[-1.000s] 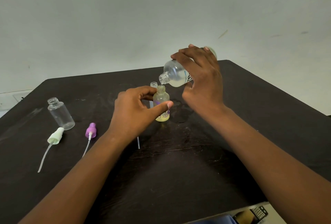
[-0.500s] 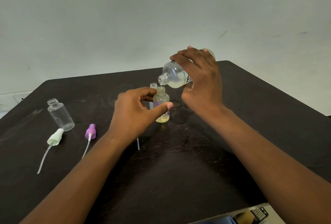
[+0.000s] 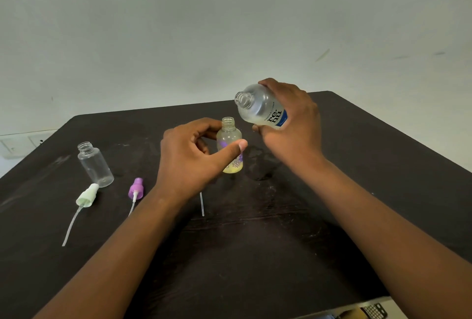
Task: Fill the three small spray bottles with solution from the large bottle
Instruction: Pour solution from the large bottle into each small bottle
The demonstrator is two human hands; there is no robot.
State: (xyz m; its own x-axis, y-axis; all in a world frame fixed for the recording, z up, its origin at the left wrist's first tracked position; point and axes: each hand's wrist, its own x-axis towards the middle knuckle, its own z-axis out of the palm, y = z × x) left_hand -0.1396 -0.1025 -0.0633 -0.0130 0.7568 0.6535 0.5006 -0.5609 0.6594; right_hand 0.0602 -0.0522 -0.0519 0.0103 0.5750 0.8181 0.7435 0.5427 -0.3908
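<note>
The large bottle (image 3: 260,107) carries the only legible wording: bold dark letters "re·nu", running sideways along its clear side, just beside the curled fingers (image 3: 286,89) of the right hand (image 3: 293,124) that grips it. A line of smaller print runs alongside those letters and a blue patch sits next to the thumb, both too small to read. The small spray bottle (image 3: 231,147) pinched in the left hand (image 3: 189,155) bears flower drawings below the thumb, without readable words.

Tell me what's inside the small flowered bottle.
The flowered bottle shows yellowish liquid low down, with a clear-looking, uncapped upper part. The left hand covers part of it, so the exact level stays hidden.
</note>
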